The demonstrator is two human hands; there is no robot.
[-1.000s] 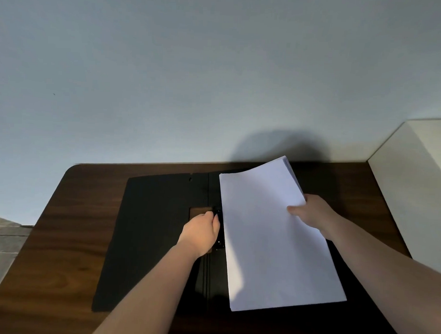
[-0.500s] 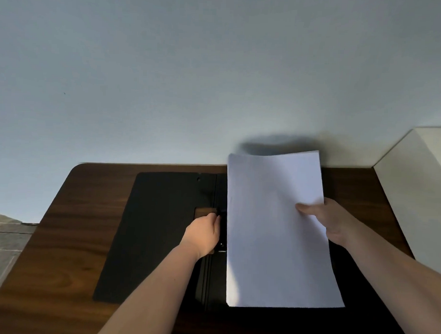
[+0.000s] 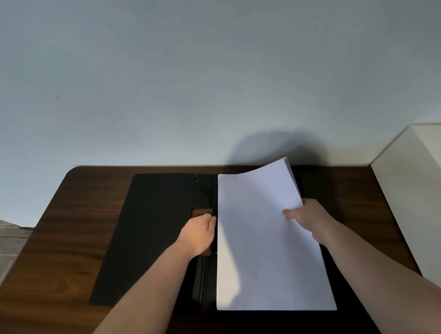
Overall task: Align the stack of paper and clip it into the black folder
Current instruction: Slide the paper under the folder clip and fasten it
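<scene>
A black folder lies open and flat on the dark wooden table. A white stack of paper lies on the folder's right half, its left edge along the spine. The stack's far right corner is lifted and curled. My right hand pinches the stack's right edge, thumb on top. My left hand rests at the spine, curled over the clip there, which it mostly hides. The folder's right half is hidden under the paper.
A pale wall rises right behind the table's far edge. A white cabinet or block stands against the table's right side. Grey floor tiles show past the table's left edge.
The paper's far end, raised steeply half a second ago, has dropped back toward the folder with only its right corner curled up. My right hand moved slightly left. My left hand stayed at the clip.
</scene>
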